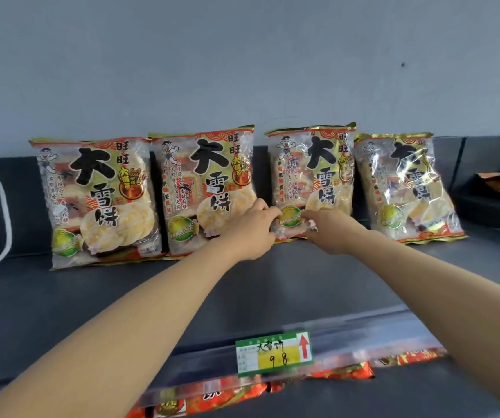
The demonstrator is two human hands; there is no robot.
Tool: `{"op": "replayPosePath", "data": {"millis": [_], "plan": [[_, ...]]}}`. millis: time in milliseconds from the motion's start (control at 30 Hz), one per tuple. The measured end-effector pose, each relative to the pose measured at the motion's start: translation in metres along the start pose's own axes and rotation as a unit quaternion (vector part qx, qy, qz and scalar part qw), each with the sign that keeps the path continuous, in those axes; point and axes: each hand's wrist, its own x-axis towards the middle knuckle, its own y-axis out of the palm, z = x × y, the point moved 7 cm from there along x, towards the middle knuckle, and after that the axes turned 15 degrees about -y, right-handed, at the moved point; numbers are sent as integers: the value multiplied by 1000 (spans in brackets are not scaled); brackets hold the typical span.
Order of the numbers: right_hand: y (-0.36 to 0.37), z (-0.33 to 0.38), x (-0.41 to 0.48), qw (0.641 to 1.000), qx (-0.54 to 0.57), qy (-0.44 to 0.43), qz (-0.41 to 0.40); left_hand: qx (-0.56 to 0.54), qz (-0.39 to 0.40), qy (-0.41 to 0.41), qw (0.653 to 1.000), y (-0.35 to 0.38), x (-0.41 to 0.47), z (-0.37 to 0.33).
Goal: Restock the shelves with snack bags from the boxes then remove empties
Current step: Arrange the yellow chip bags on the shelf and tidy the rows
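Left grip (250,229) and right grip (330,230) both pinch the rice cracker bag (313,173) at its bottom edge. Bag stands on shelf (273,285) beyond grips.

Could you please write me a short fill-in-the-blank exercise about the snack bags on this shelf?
1. The shelf carries ____ standing snack bags in a row.
2. The bag that the left hand and the right hand hold is the ____ from the left.
3. The red arrow on the price tag points ____.
Missing words: four; third; up.
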Motion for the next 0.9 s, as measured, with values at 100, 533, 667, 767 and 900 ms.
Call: {"op": "replayPosePath", "data": {"millis": [100, 533, 667, 767, 900], "plan": [[1, -32, -5, 999, -7, 33, 6, -26, 14, -19, 999, 9, 13, -18], [3, -136, -46, 969, -72, 238, 16, -137, 26, -164, 977, 48, 55, -26], [1, -164, -51, 955, -48, 292, -32, -154, -18, -195, 968, 51, 62, -29], [8, -176, -44, 965, -10, 260, -28, -262, 16, -202, 944, 59, 73, -25], [8, -182, -43, 973, 16, 223, -54, -391, 35, -195, 899, 67, 78, -22]]}}
